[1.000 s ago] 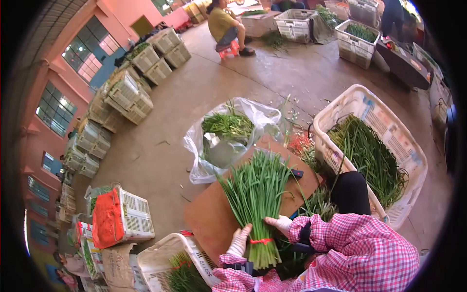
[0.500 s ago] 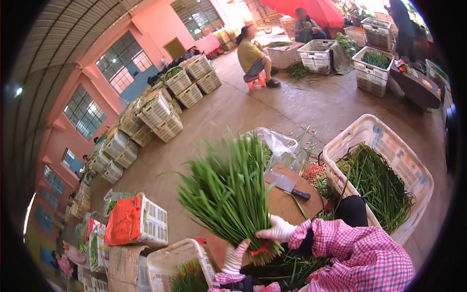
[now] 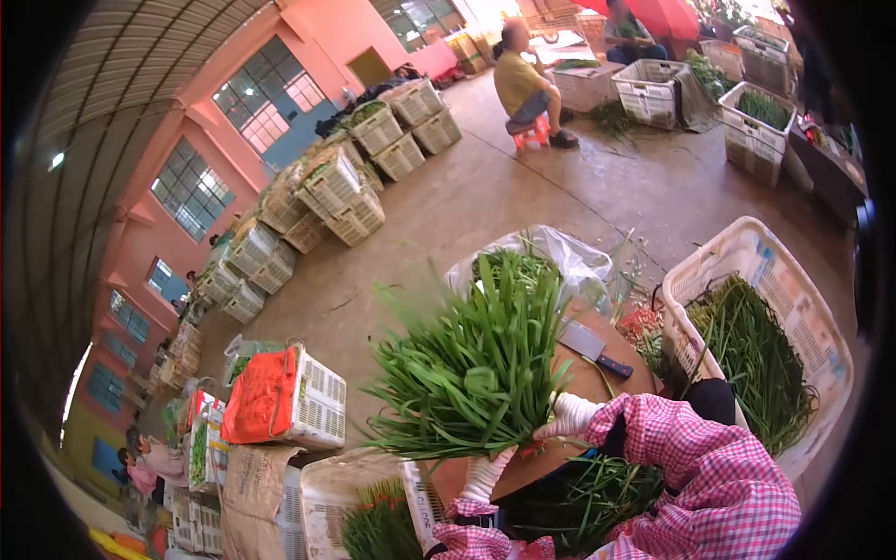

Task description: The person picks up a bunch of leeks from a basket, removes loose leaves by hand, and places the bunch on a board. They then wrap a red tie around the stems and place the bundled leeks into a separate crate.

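Between my two hands is a thick bunch of garlic chives (image 3: pixel 471 378), its long flat leaves fanned away from me and tilted up toward the camera. My left hand (image 3: pixel 485 474), in a pale glove with bare fingertips, grips the bunch from below near its base. My right hand (image 3: pixel 567 415), gloved in white, closes on its right side. Leaves hide most of the fingers and the cut ends. Just beyond my right hand, a cleaver (image 3: pixel 588 343) with a dark handle lies on a brown board (image 3: pixel 586 381). Loose green leaves (image 3: pixel 588 499) lie below my hands.
A white crate (image 3: pixel 686 327) of long leaves stands at right; another crate (image 3: pixel 317 485) holds bunches at lower left. Beyond the board sits a clear plastic bag (image 3: pixel 583 261) of greens. Stacked crates (image 3: pixel 327 191) line the left. A seated person (image 3: pixel 523 84) is farther back.
My hands have tipped the bunch, so its leaf tops face the camera more and its red-tied base is mostly hidden. The whole view has shifted, moving the scene rightward.
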A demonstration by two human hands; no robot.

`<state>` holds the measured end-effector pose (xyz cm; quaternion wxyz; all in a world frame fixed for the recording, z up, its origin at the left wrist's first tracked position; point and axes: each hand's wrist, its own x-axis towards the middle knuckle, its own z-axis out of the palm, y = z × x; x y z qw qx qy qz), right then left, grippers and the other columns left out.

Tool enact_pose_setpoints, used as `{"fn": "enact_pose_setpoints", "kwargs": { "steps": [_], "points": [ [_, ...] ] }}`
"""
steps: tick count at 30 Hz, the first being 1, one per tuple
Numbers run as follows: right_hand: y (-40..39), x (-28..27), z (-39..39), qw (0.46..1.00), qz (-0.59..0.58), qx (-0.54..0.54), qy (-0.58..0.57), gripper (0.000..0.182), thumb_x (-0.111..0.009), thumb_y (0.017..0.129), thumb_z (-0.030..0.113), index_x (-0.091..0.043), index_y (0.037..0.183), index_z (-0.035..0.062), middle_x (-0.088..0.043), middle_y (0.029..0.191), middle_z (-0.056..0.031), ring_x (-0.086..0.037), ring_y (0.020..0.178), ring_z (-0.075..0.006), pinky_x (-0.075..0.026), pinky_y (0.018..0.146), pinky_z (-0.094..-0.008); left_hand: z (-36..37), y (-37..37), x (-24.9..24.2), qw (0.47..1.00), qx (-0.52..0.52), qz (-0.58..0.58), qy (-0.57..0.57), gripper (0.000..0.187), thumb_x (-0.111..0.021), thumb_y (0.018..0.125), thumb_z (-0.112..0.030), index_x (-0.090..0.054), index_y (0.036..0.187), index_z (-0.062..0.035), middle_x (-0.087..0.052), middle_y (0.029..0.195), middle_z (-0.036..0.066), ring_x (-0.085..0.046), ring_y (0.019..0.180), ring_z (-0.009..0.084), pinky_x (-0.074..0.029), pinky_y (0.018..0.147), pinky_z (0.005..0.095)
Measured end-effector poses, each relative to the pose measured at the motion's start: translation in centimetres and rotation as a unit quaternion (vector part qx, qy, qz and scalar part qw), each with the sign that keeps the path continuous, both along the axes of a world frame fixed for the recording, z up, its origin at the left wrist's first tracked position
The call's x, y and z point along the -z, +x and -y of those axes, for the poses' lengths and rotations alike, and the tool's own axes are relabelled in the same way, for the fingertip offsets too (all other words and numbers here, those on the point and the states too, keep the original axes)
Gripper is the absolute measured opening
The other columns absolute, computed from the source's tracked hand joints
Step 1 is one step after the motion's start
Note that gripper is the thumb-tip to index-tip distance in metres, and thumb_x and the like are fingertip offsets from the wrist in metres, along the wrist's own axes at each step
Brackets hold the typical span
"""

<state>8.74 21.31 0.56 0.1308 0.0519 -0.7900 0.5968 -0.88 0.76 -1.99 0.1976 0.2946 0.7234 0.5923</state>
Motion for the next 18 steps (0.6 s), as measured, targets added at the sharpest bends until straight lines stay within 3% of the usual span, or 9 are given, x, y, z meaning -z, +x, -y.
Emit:
{"fn": "enact_pose_setpoints", "kwargs": {
  "steps": [1,2,4,8,10,11,14,16,18],
  "points": [
    [1.3,-1.3,0.1,0.994,0.080,0.009,-0.075,0.060,-0.079,0.071,0.023,-0.053,0.122,0.0057,-0.063,0.112,-0.0126,-0.058,0.107,-0.0242,-0.044,0.091,-0.0349,-0.1,1.0,0.3,0.998,-0.007,0.026,0.056,0.043,-0.073,0.079,-0.015,-0.056,0.117,-0.0014,-0.062,0.111,0.008,-0.060,0.095,0.0173,-0.049,0.083,0.0318],
    [0.1,2.3,-0.2,0.996,0.085,0.028,-0.003,0.057,-0.079,0.071,0.020,-0.054,0.120,0.0061,-0.064,0.110,-0.0115,-0.059,0.104,-0.0229,-0.045,0.089,-0.0339,0.9,0.1,0.9,0.995,0.047,-0.074,-0.040,0.043,-0.072,0.080,-0.016,-0.056,0.117,-0.0023,-0.061,0.111,0.007,-0.059,0.092,0.0167,-0.049,0.080,0.0326],
    [-0.6,4.9,0.0,0.994,0.084,-0.009,-0.070,0.056,-0.079,0.071,0.019,-0.054,0.119,0.0060,-0.065,0.107,-0.0119,-0.060,0.100,-0.0226,-0.047,0.086,-0.0333,0.6,-0.6,3.1,0.999,0.040,0.025,0.025,0.052,-0.073,0.076,-0.010,-0.049,0.122,-0.0025,-0.056,0.121,0.007,-0.056,0.103,0.0202,-0.050,0.087,0.0400],
    [0.6,1.3,-0.2,0.989,0.147,-0.001,-0.015,0.053,-0.078,0.072,0.021,-0.055,0.117,0.0053,-0.064,0.107,-0.0127,-0.060,0.098,-0.0247,-0.047,0.085,-0.0319,0.7,-1.9,6.7,0.969,-0.016,0.191,0.156,0.056,-0.076,0.073,-0.012,-0.050,0.122,-0.0037,-0.056,0.120,0.006,-0.057,0.100,0.0195,-0.048,0.089,0.0375],
    [1.9,-1.7,-0.3,0.962,0.270,-0.011,0.031,0.054,-0.076,0.073,0.024,-0.053,0.119,0.0056,-0.063,0.109,-0.0138,-0.059,0.099,-0.0264,-0.046,0.085,-0.0320,-0.3,-0.3,3.6,0.986,-0.061,0.050,0.146,0.058,-0.078,0.071,-0.013,-0.051,0.121,-0.0044,-0.056,0.119,0.006,-0.056,0.101,0.0200,-0.047,0.090,0.0358],
    [1.6,3.5,-0.4,0.992,0.078,0.058,0.083,0.058,-0.076,0.073,0.027,-0.051,0.122,0.0070,-0.061,0.111,-0.0152,-0.059,0.100,-0.0240,-0.048,0.082,-0.0319,-0.9,0.7,0.8,0.985,-0.075,0.080,0.136,0.057,-0.077,0.071,-0.012,-0.051,0.121,-0.0043,-0.056,0.119,0.006,-0.054,0.105,0.0199,-0.045,0.092,0.0357],
    [4.4,3.8,-2.7,0.987,0.106,0.066,0.104,0.059,-0.073,0.072,0.025,-0.049,0.124,0.0080,-0.061,0.109,-0.0174,-0.060,0.099,-0.0317,-0.049,0.081,-0.0367,-0.8,1.2,0.4,0.983,-0.089,0.035,0.153,0.057,-0.077,0.071,-0.011,-0.051,0.121,-0.0036,-0.056,0.120,0.006,-0.053,0.106,0.0198,-0.043,0.093,0.0358],
    [6.8,-0.5,-3.5,0.966,0.090,0.137,0.201,0.037,-0.072,0.073,0.023,-0.061,0.105,0.0069,-0.067,0.088,-0.0129,-0.065,0.080,-0.0305,-0.052,0.071,-0.0355,-0.1,0.9,1.7,0.983,-0.098,0.035,0.149,0.057,-0.077,0.071,-0.011,-0.051,0.122,-0.0035,-0.055,0.120,0.005,-0.053,0.106,0.0199,-0.043,0.094,0.0359],
    [8.5,-3.2,-2.9,0.970,0.041,0.199,0.130,0.029,-0.071,0.074,0.022,-0.064,0.098,0.0071,-0.067,0.082,-0.0117,-0.065,0.075,-0.0288,-0.052,0.066,-0.0352,0.1,0.9,2.3,0.983,-0.104,0.035,0.145,0.058,-0.077,0.071,-0.011,-0.051,0.122,-0.0033,-0.055,0.121,0.005,-0.053,0.105,0.0199,-0.042,0.095,0.0360]
  ]
}}
